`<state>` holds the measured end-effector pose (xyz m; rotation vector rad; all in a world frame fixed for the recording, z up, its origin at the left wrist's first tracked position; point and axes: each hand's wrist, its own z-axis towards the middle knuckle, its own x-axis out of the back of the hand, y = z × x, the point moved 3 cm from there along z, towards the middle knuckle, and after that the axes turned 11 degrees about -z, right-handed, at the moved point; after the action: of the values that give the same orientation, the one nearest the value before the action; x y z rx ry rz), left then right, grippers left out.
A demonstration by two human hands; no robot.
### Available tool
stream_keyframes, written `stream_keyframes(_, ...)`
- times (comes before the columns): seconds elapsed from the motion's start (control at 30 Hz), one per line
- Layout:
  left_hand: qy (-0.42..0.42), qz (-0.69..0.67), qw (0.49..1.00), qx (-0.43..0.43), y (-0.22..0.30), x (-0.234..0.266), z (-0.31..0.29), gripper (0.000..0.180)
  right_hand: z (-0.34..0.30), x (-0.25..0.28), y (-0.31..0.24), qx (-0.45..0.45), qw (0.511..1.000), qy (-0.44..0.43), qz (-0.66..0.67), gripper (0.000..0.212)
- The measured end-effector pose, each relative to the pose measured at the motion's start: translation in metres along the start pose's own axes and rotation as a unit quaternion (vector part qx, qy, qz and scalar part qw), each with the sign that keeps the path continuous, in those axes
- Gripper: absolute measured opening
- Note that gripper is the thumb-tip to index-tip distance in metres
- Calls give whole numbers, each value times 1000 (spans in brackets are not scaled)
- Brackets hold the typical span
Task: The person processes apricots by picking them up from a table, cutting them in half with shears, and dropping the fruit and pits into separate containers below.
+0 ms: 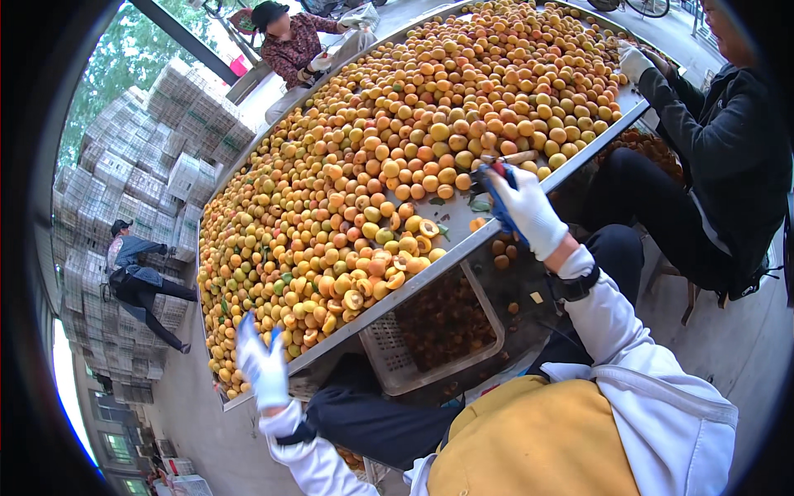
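Apricots (pixel 397 124) are heaped over a large metal-edged table (pixel 571 169). My right hand (pixel 533 215), in a white glove, is closed around a blue-handled, pliers-like tool (pixel 503 202) at the table's near edge. Just beyond it, a short wooden stick or handle (pixel 519 157) lies against the fruit. My left hand (pixel 265 368) wears a white glove with blue fingertips. Slightly blurred, it hovers by the near left edge with fingers apart and nothing seen in them. Halved apricots (pixel 354 299) lie to the right of that hand, some cut face up.
Below the edge stands a pale plastic crate (pixel 385 351) of dark brown pits or scraps. One person (pixel 719 124) sits close on my right; another (pixel 289 45) works across the table. At far left, someone (pixel 136 269) stands beside stacked crates (pixel 124 182).
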<state>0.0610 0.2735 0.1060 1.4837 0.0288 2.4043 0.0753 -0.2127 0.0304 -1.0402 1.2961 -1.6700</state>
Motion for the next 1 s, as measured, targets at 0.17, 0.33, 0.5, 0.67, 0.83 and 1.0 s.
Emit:
stream_keyframes(0.17,-189,-109,949,-228,208,-125,95,52,-13,46,-8,40,992,105,-52,30)
stream_keyframes(0.33,-296,-81,922,-239,305,-254,136,54,-20,68,-5,33,992,107,-57,21)
stream_keyframes(0.5,-339,31,917,-207,306,-319,150,28,-27,77,-9,16,995,83,-60,18)
stream_keyframes(0.67,-310,-166,923,-153,291,-301,150,49,-29,78,-2,8,996,62,-65,19)
stream_keyframes(0.83,-335,-758,555,79,275,-202,94,35,-44,56,-18,84,988,-46,-119,16)
stream_keyframes(1.0,-262,-792,542,102,250,-131,56,42,-68,9,-35,194,965,-103,-140,12)
